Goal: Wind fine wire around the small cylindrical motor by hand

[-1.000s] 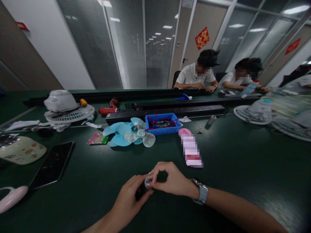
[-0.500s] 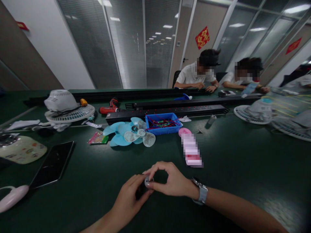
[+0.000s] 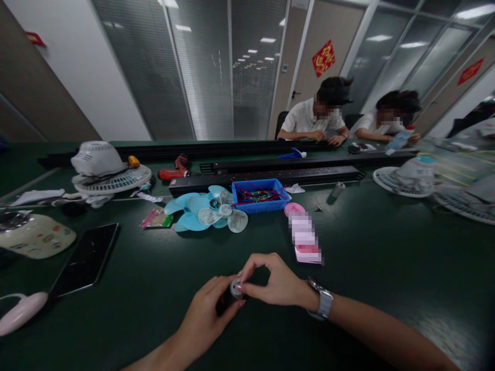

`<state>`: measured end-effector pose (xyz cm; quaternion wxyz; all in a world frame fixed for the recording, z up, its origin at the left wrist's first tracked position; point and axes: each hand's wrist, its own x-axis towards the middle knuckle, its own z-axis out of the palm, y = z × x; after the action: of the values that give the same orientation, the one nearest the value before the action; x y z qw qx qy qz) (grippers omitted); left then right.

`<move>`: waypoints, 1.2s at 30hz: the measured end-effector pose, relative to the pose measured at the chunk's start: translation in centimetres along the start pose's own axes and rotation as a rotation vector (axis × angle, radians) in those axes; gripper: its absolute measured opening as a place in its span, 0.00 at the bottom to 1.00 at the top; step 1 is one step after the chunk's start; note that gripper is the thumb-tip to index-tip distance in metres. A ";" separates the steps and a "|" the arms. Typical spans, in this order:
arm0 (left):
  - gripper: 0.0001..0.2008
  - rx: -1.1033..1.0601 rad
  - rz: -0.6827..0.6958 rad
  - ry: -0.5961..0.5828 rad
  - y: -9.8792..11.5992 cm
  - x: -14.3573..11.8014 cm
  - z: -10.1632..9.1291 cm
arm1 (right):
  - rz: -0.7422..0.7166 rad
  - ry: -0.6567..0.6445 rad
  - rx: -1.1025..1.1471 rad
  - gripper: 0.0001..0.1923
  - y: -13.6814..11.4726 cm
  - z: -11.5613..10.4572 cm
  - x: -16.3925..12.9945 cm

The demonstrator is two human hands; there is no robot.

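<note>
A dark green bench [image 3: 386, 268] fills the lower view, with long black rails [image 3: 266, 178] running across its far part. Two people [image 3: 313, 121] sit at its far side, heads bent over their own work. On the left lies a white fan [image 3: 110, 167], its housing resting on its round grille, and another fan grille [image 3: 402, 180] lies at the far right. Near the middle a pale blue fan blade [image 3: 197, 214] lies flat, just beside a blue bin [image 3: 259, 196] of red and green wires. A dark phone [image 3: 85, 260] lies face up at the left, near a cream pad [image 3: 33, 237] and a pink mouse [image 3: 21, 314] at the edge. A red drill [image 3: 174, 172] lies by the rails, and a pink item [image 3: 303, 237], blurred out, lies right of the blade. Close to the camera the two hands meet over the bench. The left hand [image 3: 204, 314] closes its grip around a small dark part [image 3: 224, 301], which is mostly hidden by the fingers. The right hand [image 3: 276, 283], a watch [image 3: 323, 304] on its wrist, pinches a small grey round cap [image 3: 235, 287] between thumb and forefinger, right at the top of the dark part; whether the cap touches it I cannot tell. The cap and part are held just above the near middle of the bench.
</note>
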<state>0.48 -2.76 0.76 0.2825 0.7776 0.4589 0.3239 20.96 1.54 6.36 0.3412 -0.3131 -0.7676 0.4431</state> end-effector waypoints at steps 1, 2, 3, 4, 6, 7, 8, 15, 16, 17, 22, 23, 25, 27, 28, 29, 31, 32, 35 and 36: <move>0.13 0.006 0.003 0.000 -0.1 0.0 0.0 | 0.004 0.005 -0.005 0.06 -0.1 0.0 0.0; 0.13 0.013 0.008 0.004 -0.1 0.0 0.1 | 0.002 0.010 -0.011 0.07 -0.1 0.1 -0.1; 0.12 0.020 0.013 0.010 -0.2 -0.1 0.1 | -0.008 0.012 -0.019 0.08 0.0 0.1 -0.1; 0.12 0.025 0.021 0.018 -0.3 -0.1 0.1 | -0.025 0.009 -0.028 0.10 0.1 0.2 -0.1; 0.11 0.028 0.032 0.036 -0.3 -0.1 0.2 | -0.072 -0.012 -0.038 0.12 0.4 0.4 -0.1; 0.10 0.028 0.034 0.044 -0.3 -0.2 0.2 | -0.093 -0.021 -0.038 0.12 0.6 0.5 -0.1; 0.10 0.026 0.036 0.046 -0.3 -0.2 0.2 | -0.109 -0.023 -0.034 0.11 0.7 0.5 -0.1; 0.11 0.010 0.018 0.008 0.1 0.0 0.0 | -0.074 0.013 -0.028 0.06 0.7 0.1 0.3; 0.12 0.009 0.015 0.004 0.2 0.0 0.0 | -0.062 0.011 -0.039 0.06 0.5 0.0 0.3; 0.11 0.008 0.012 0.002 0.2 0.0 0.0 | -0.049 0.010 -0.053 0.07 0.4 -0.1 0.3; 0.08 0.013 0.003 0.008 0.2 0.0 -0.1 | -0.024 -0.009 -0.062 0.12 0.3 0.0 0.2; 0.07 0.013 0.007 0.015 0.1 0.0 -0.1 | -0.036 -0.022 -0.050 0.13 0.3 0.1 0.2; 0.07 0.009 0.022 0.024 0.0 0.0 0.0 | -0.065 -0.052 -0.026 0.13 0.5 0.3 0.2; 0.06 0.008 0.031 0.028 -0.1 0.0 0.1 | -0.079 -0.068 -0.007 0.12 0.8 0.4 0.2; 0.06 0.009 0.031 0.026 -0.1 0.0 0.1 | -0.080 -0.069 0.001 0.11 0.8 0.5 0.2; 0.06 0.009 0.028 0.022 -0.1 0.0 0.1 | -0.080 -0.066 0.009 0.11 0.9 0.5 0.2; 0.06 0.006 0.022 0.013 -0.1 0.0 0.1 | -0.080 -0.055 0.026 0.10 1.1 0.5 0.2; 0.07 0.004 0.022 0.008 -0.1 0.0 0.1 | -0.080 -0.050 0.034 0.10 1.1 0.5 0.2; 0.08 0.001 0.029 0.008 0.0 0.0 0.0 | -0.072 -0.037 0.048 0.10 1.2 0.4 0.2; 0.09 0.004 0.032 0.011 0.1 0.0 -0.1 | -0.065 -0.035 0.047 0.11 1.2 0.4 0.2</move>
<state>0.48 -2.76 0.87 0.2732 0.7835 0.4486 0.3319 20.77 1.99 5.24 0.3492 -0.2721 -0.7727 0.4550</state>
